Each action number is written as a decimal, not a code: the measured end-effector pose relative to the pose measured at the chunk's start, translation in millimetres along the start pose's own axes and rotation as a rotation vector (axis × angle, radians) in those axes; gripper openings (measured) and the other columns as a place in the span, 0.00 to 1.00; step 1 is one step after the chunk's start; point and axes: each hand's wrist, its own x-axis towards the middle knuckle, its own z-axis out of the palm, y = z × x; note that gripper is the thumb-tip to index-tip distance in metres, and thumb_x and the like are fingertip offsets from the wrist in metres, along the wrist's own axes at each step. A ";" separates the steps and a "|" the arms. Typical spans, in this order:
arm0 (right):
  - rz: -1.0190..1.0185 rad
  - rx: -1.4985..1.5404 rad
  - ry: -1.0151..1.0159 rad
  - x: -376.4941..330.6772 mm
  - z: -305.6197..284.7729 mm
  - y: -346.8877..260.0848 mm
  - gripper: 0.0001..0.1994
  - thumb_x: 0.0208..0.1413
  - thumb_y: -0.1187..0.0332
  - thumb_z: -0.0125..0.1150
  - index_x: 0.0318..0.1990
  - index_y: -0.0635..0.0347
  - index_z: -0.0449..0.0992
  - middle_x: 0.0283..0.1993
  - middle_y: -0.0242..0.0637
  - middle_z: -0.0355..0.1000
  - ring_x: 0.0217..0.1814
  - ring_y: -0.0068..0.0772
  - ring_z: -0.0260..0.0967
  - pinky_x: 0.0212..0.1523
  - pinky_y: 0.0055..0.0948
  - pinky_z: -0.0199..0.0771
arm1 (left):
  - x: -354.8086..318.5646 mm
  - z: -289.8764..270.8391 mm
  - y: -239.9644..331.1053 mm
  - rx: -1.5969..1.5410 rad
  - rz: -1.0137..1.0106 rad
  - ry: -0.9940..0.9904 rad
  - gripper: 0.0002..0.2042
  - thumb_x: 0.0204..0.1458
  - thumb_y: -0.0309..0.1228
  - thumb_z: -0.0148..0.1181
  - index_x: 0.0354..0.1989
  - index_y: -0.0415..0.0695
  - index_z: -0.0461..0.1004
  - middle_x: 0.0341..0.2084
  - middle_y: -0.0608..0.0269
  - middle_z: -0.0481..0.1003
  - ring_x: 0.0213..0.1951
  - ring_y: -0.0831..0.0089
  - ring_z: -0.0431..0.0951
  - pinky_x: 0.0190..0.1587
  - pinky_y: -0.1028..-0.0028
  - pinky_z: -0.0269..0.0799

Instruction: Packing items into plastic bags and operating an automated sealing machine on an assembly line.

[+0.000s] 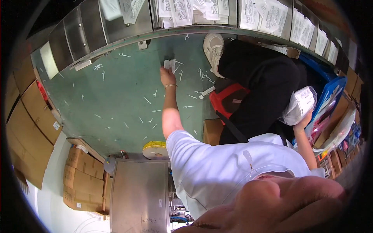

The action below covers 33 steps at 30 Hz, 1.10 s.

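Note:
My left arm is stretched out low over the green floor (pixel 128 91). Its hand, my left hand (pixel 167 76), has closed fingers on a small white packet (pixel 169 64); slim white pieces stick out or lie beside it, I cannot tell which. Around it, small white wrench-shaped pieces (pixel 180 75) are scattered over the floor. Beside my thigh, my right hand (pixel 302 122) grips a clear plastic bag (pixel 301 104) with white printed packets inside. The fingers behind the bag are partly hidden.
Metal bins along the far side hold white printed packets (pixel 264 17). A red stool (pixel 229 97) stands by my leg, near my beige shoe (pixel 213 48). Blue crates (pixel 330 91) are at the right. Cardboard boxes (pixel 83 174), a metal cabinet (pixel 138 190) and a yellow-rimmed reel (pixel 154 150) stand at the left.

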 end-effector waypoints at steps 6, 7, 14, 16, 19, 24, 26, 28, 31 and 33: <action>-0.167 -0.166 -0.033 -0.6 -7.9 10.8 0.23 0.59 0.58 0.35 0.55 0.69 0.57 0.55 0.42 0.59 0.56 0.33 0.56 0.57 0.29 0.52 | -61.9 -122.4 167.5 -0.891 0.063 0.172 0.10 0.52 0.23 0.49 0.42 0.34 0.62 0.34 0.61 0.68 0.36 0.77 0.68 0.39 0.79 0.65; -0.179 -0.148 -0.054 1.5 -7.1 14.8 0.23 0.59 0.59 0.35 0.55 0.69 0.56 0.55 0.42 0.59 0.56 0.32 0.56 0.57 0.29 0.52 | -71.4 -150.9 201.0 -0.881 0.091 0.180 0.10 0.52 0.23 0.49 0.42 0.34 0.62 0.34 0.61 0.68 0.36 0.77 0.68 0.39 0.79 0.65; -0.280 -0.130 -0.130 -6.2 19.0 -13.3 0.22 0.59 0.63 0.37 0.55 0.70 0.56 0.56 0.44 0.57 0.59 0.34 0.53 0.59 0.29 0.48 | -67.2 -223.8 346.2 -0.435 0.542 0.507 0.14 0.50 0.22 0.48 0.45 0.31 0.62 0.38 0.50 0.63 0.36 0.57 0.69 0.41 0.67 0.64; -0.322 -0.137 -0.167 -8.3 30.0 -21.1 0.21 0.58 0.64 0.38 0.56 0.70 0.56 0.57 0.44 0.57 0.60 0.35 0.51 0.60 0.28 0.46 | -52.6 -222.2 366.3 -0.350 0.514 0.504 0.15 0.49 0.22 0.48 0.46 0.31 0.61 0.40 0.49 0.63 0.39 0.55 0.68 0.43 0.64 0.63; -0.357 -0.130 -0.165 -7.1 33.7 -25.5 0.21 0.58 0.65 0.38 0.56 0.70 0.56 0.57 0.45 0.56 0.61 0.36 0.50 0.61 0.28 0.45 | -40.8 -206.3 365.8 -0.133 0.454 0.469 0.16 0.50 0.24 0.46 0.48 0.31 0.60 0.45 0.47 0.61 0.47 0.53 0.64 0.48 0.62 0.60; -0.520 -0.148 -0.063 -1.1 13.5 -8.2 0.19 0.56 0.68 0.44 0.53 0.67 0.61 0.57 0.44 0.57 0.60 0.38 0.53 0.60 0.29 0.48 | -123.4 -191.9 386.4 -0.488 0.683 0.379 0.21 0.51 0.30 0.50 0.49 0.29 0.58 0.50 0.44 0.58 0.53 0.50 0.58 0.55 0.63 0.53; -0.548 -0.133 -0.074 2.8 10.1 -19.0 0.18 0.54 0.68 0.48 0.52 0.67 0.63 0.57 0.43 0.58 0.60 0.37 0.54 0.59 0.29 0.50 | -182.5 -169.3 390.1 -0.466 0.831 0.002 0.25 0.49 0.33 0.53 0.51 0.30 0.56 0.50 0.44 0.59 0.53 0.50 0.57 0.56 0.62 0.52; -0.554 -0.044 -0.104 6.8 6.7 -31.2 0.16 0.54 0.69 0.49 0.49 0.65 0.66 0.57 0.44 0.58 0.61 0.36 0.52 0.59 0.29 0.48 | -235.5 -144.7 396.9 -0.067 1.302 0.048 0.29 0.45 0.35 0.58 0.53 0.33 0.55 0.50 0.45 0.59 0.53 0.50 0.58 0.55 0.60 0.52; -0.578 -0.032 -0.122 -4.7 -9.4 -59.8 0.13 0.51 0.72 0.53 0.45 0.64 0.69 0.52 0.43 0.61 0.58 0.37 0.54 0.57 0.29 0.52 | -290.4 -123.2 419.8 0.066 1.457 -0.047 0.35 0.39 0.35 0.63 0.54 0.34 0.53 0.50 0.46 0.59 0.52 0.50 0.60 0.55 0.59 0.53; -0.694 -0.007 -0.161 -13.3 -21.0 -69.1 0.10 0.46 0.74 0.58 0.38 0.63 0.72 0.46 0.40 0.63 0.54 0.38 0.56 0.54 0.31 0.55 | -291.3 -88.8 430.5 -0.072 1.475 -0.148 0.36 0.37 0.35 0.65 0.54 0.35 0.53 0.50 0.46 0.59 0.52 0.50 0.60 0.55 0.59 0.53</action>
